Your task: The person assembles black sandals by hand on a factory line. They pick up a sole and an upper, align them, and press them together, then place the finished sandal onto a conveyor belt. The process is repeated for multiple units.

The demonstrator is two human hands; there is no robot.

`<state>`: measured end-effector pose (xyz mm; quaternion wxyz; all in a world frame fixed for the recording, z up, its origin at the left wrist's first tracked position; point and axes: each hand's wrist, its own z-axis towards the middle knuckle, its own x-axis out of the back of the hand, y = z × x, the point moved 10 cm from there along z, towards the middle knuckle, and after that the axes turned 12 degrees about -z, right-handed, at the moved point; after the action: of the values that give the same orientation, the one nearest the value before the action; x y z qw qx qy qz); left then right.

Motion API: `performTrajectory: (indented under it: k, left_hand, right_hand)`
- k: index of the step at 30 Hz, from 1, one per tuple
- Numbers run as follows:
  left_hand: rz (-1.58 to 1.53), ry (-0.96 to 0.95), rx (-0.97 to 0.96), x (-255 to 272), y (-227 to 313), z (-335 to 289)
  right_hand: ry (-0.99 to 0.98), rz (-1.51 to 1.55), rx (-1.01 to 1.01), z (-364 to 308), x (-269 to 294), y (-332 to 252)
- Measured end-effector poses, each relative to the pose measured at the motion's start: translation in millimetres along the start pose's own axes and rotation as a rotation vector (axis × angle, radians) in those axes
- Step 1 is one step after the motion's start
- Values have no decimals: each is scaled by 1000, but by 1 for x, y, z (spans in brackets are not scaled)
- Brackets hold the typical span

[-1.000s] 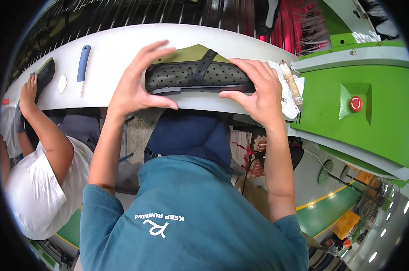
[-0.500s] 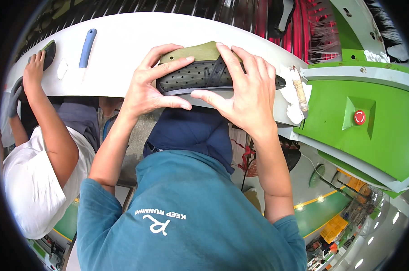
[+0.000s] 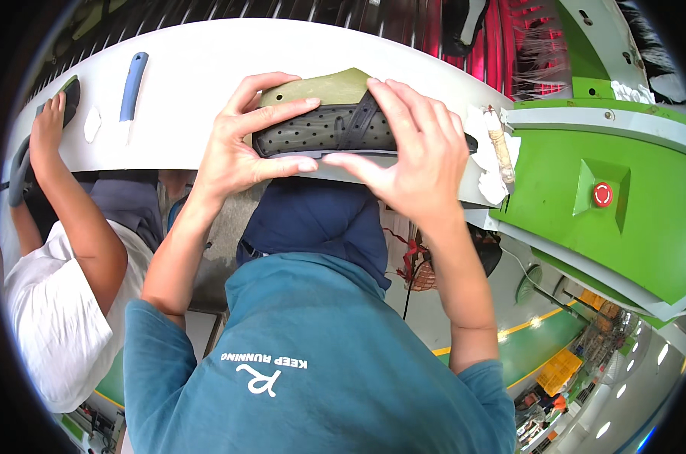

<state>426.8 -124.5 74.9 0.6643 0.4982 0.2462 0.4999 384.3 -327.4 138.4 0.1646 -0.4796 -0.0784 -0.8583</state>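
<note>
A black perforated shoe point(image 3: 305, 130) with a crossing strap lies on its side around an olive-green shoe last point(image 3: 320, 87), above the front of the white table. My left hand point(image 3: 237, 144) is closed around its left end, index finger across the upper and thumb along the sole edge. At the other end my right hand point(image 3: 422, 147) grips it, fingers over the top and thumb against the same edge. The two thumb tips nearly meet. My right hand hides part of the shoe, and a dark tip shows beyond it.
Left, a blue-handled tool point(image 3: 133, 85) and a white scrap point(image 3: 92, 125) lie on the white table point(image 3: 184, 91). A co-worker's hand point(image 3: 48, 125) holds another shoe point(image 3: 70, 100). Rollers point(image 3: 282, 10) run behind. Right are a tape-wrapped stick point(image 3: 499, 147) and green machine point(image 3: 555, 181) with red button point(image 3: 603, 194).
My left thumb has risen onto the shoe's sole edge. The shoe and both hands sit slightly further left. The blue-handled tool and co-worker also appear further left in the picture.
</note>
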Motion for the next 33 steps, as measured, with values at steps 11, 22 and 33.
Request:
performTrajectory:
  k: [11,22,33]
  left_hand:
    - [66,-6,58,0,2,0]
    - [-325,192,19,-22,28,15]
    - [-111,50,-518,-64,174,89]
  right_hand:
    - [47,4,61,-6,-1,19]
    - [267,317,-183,-13,8,67]
    - [398,1375,-346,6,31,52]
